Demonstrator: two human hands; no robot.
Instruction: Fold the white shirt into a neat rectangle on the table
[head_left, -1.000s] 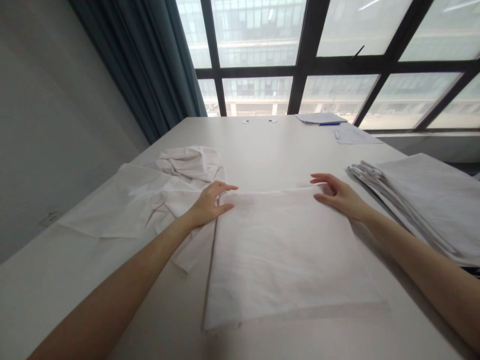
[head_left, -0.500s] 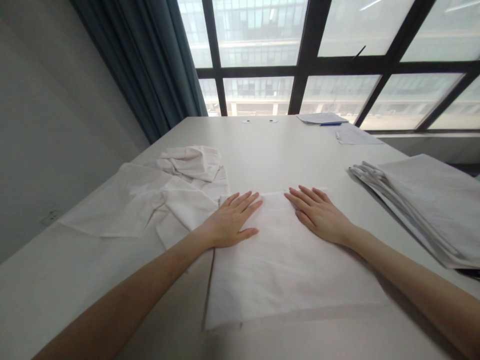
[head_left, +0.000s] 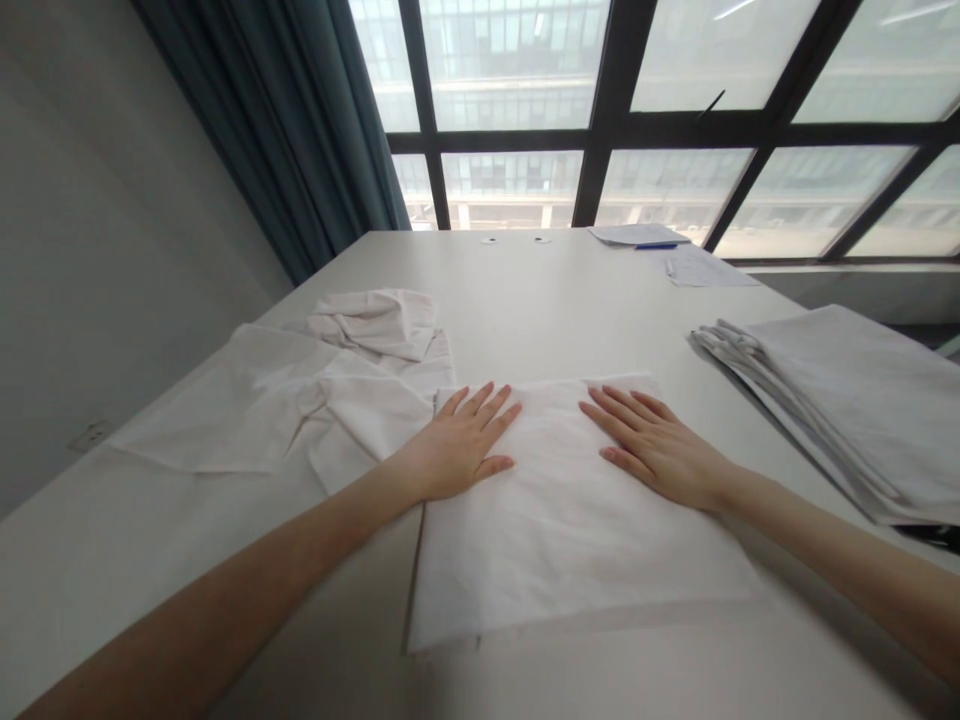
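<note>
A folded white cloth (head_left: pixel 555 540) lies flat on the white table in front of me, its near edge close to the bottom of the view. My left hand (head_left: pixel 465 445) rests palm down on its upper left part, fingers stretched out and pointing away from me. On the upper right part lies my right hand (head_left: pixel 652 440), also flat, with its fingers angled inward to the left. Both hands press on the fabric and grip nothing. Crumpled white cloths (head_left: pixel 277 390) lie just left of my left hand, partly beside the folded one.
To the right, a stack of folded white cloths (head_left: pixel 862 400) sits on something dark at the table's edge. Papers (head_left: pixel 637 235) and a blue pen (head_left: pixel 655 246) lie at the far right end of the white table (head_left: pixel 510 290). A dark curtain (head_left: pixel 300 130) and windows stand beyond.
My right hand has slid slightly toward me and to the right over the cloth. The left hand stays in nearly the same place. The view has shifted a little.
</note>
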